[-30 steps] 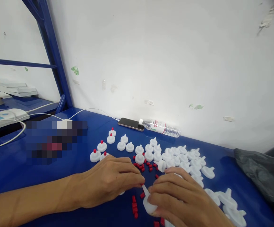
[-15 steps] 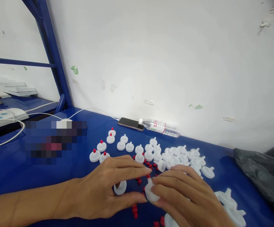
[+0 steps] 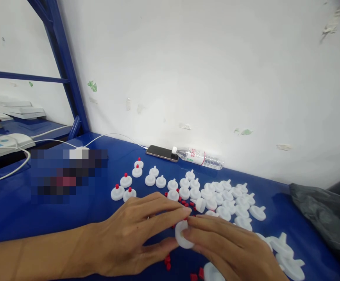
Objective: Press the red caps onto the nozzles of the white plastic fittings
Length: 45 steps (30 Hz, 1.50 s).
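Between my two hands is a white spouted cap (image 3: 183,239), tilted so that its round underside partly shows. My right hand (image 3: 231,242) is closed on it from the right, fingers over its top and side. My left hand (image 3: 137,234) is closed on its other side, index fingertip at the spout end and thumb by the rim. A bit of red shows under that fingertip; most of the spout is hidden. Loose small red caps (image 3: 167,262) lie on the blue table around and below my hands. A white spouted cap (image 3: 212,272) lies by my right wrist.
Many bare white spouted caps (image 3: 223,212) spread behind and right of my hands. Several red-tipped ones (image 3: 126,180) stand at left. Behind lie a phone (image 3: 162,152) on a cable and a plastic bottle (image 3: 197,156). A dark plastic bag (image 3: 319,210) sits right; a power strip (image 3: 8,146) left.
The white spouted cap has tipped over so its underside faces me more. My left index fingertip has moved slightly right, over the red tip, and my right hand has flattened around the cap.
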Available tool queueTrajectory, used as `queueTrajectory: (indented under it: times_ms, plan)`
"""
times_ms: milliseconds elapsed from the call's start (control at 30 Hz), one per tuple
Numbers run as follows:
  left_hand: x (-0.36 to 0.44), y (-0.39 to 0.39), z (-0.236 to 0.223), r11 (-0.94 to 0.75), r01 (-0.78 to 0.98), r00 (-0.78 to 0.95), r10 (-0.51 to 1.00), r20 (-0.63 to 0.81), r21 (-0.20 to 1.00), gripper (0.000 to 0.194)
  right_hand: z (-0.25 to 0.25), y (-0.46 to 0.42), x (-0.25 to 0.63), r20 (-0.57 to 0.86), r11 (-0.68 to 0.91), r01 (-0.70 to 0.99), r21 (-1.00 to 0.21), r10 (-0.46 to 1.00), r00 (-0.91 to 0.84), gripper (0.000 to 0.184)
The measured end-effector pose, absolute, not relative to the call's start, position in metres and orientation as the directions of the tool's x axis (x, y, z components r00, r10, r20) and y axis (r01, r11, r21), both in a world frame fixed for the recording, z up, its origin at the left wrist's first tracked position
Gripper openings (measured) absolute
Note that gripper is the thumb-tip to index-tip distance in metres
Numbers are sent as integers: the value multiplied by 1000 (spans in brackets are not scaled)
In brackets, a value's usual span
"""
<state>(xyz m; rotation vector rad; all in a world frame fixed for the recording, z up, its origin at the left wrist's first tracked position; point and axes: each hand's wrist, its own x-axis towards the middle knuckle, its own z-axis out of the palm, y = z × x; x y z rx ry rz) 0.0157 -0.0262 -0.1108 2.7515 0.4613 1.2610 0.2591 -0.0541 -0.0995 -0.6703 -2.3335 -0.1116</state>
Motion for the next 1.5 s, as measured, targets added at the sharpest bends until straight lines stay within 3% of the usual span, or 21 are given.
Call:
queueTrajectory:
  times_ms: [200,333,467,567,667,833,1300,1500]
  plan:
    - [18,-29,-114,-932,261,600,362,713,252,43,-107,-54,261,655,845,532,-55,433,-620,23]
    - [16,-31,-119,-923,275,613,383,691,268,47,-114,-56,258,672,824,559,-94,467,-576,22]
    - [15,-36,-116,-909,335,676,414,609,247,49,-118,-59,259,681,724,683,-95,548,-486,42]
    - [15,-37,-114,-911,332,706,412,576,245,49,-116,-59,261,639,682,731,-8,566,-521,53]
    - [17,-36,-116,-926,267,718,377,586,268,51,-110,-58,260,619,720,689,80,506,-601,49]
    - [20,-34,-117,-927,154,683,350,641,343,52,-106,-59,257,646,769,637,56,458,-610,38]
    - [19,-34,-124,-869,177,674,449,586,463,41,-102,-59,250,693,762,626,166,362,-624,31]
    - [21,-35,-127,-853,113,607,466,644,510,38,-106,-57,249,710,787,605,121,357,-607,29]
